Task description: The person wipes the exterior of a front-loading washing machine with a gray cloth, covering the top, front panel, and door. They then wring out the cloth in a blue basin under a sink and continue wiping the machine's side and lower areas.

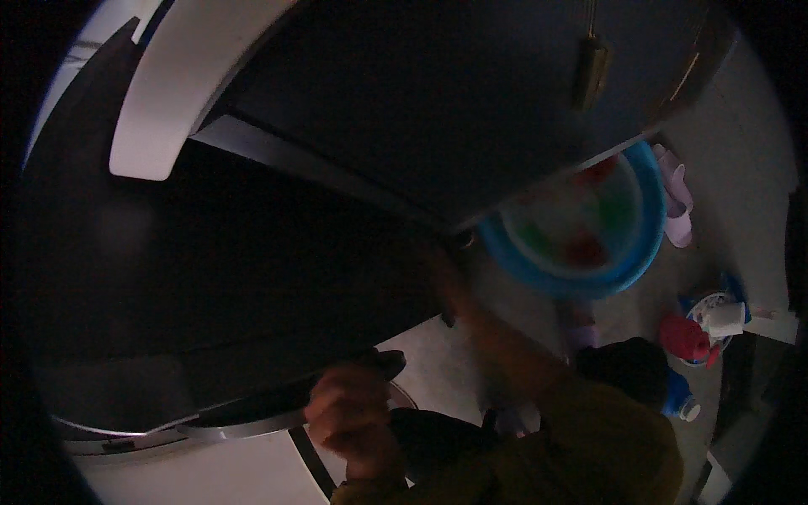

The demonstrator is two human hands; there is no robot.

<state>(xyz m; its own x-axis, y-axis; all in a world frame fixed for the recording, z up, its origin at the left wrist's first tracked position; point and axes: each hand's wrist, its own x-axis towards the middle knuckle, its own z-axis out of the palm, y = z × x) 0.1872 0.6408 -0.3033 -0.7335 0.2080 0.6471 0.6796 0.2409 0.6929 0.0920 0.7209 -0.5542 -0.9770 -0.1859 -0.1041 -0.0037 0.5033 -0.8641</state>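
Observation:
The view is very dark. A large dark, smooth panel (208,265) fills the left and middle. Below its lower edge, my left hand (350,410) has its fingers curled round a dark object (390,364), perhaps a handle; its kind is unclear. My right hand (447,274) reaches up to the panel's right side, near the corner where a second dark panel (410,95) meets it. Shadow and blur hide its fingers, so its hold cannot be told. A grey strip (303,164) runs between the panels. Both sleeves are dull yellow-brown.
A blue-rimmed basin (653,214) with red and green patches stands right of the panels, beside pink slippers (677,202). Lower right are a red container (683,339), a white object (724,319) and a blue bottle (680,398). A pale curved piece (170,88) crosses the upper left.

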